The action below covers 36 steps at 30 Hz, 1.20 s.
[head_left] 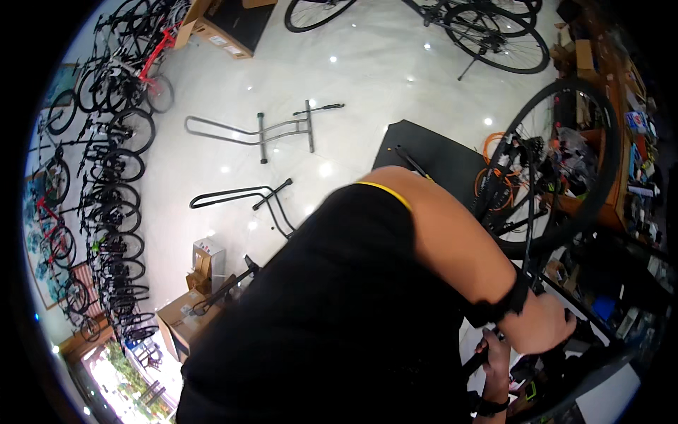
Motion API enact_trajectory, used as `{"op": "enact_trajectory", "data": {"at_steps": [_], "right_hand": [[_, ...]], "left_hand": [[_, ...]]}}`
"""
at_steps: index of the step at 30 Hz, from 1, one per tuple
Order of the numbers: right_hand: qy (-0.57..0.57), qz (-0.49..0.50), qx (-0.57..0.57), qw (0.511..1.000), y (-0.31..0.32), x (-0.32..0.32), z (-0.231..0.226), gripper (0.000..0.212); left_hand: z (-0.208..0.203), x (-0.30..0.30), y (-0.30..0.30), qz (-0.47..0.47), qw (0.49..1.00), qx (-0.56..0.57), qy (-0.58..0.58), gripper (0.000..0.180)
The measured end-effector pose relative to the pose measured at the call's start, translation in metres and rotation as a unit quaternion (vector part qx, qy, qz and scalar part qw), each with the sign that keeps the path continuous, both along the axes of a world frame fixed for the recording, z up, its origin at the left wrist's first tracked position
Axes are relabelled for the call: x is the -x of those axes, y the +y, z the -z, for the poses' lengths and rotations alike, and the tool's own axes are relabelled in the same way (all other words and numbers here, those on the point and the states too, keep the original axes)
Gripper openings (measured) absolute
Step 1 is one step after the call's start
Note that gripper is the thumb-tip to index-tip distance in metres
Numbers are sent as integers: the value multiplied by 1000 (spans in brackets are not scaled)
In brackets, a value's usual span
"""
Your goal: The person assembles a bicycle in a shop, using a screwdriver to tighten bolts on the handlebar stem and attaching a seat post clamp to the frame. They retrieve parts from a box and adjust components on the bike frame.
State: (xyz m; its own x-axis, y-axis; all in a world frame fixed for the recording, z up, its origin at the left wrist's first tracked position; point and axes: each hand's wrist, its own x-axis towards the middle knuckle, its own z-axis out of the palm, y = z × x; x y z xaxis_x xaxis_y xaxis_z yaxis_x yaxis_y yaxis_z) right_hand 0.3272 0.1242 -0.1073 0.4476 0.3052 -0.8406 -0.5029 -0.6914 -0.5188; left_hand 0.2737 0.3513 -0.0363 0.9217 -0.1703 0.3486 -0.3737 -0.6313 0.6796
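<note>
My left arm, in a black sleeve with a yellow hem, reaches across the middle to the right. At its end my left hand [545, 322] is bent round a dark part at the right; its fingers are mostly hidden. Just below, my right hand [496, 352] comes up from the lower edge, fingers curled round a dark bar-like part [474, 363]. Both wrists wear black bands. Beyond the hands stands a bicycle, its large black-tyred wheel [609, 134] and sprockets [531, 147] at the right. How the held parts join the bicycle is hidden.
A black mat [431, 145] with a tool on it lies ahead, beside orange cables [492, 145]. Two metal bike stands [282, 129] rest on the pale floor. Bicycles [123, 184] line the left wall; cardboard boxes [182, 314] stand lower left. A cluttered wooden workbench [616, 169] runs along the right.
</note>
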Motion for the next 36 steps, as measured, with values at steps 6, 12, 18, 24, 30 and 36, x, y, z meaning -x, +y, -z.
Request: {"op": "enact_trajectory", "data": {"at_steps": [6,12,18,24,30,36], "right_hand": [[-18,-27,56,998,4,5,1,14],[-40,-80,90,992,44,-6,9,9],[-19,-135,-11,991,20,0,-26,12],[-24,-108,-27,993,42,1,-43,10],[-39,-94,-37,994,23,10,-28,14],[3,-95,-257,962,1,9,11,19]], "left_hand": [[27,-39,20,325,561,572,503,47],[-63,-10,41,7,951,-38,306,66],[-38,-23,46,165,885,182,397,32],[-37,-28,54,130,752,276,584,20],[-55,-25,31,120,840,70,524,20],[-50,-12,36,55,840,164,515,21]]}}
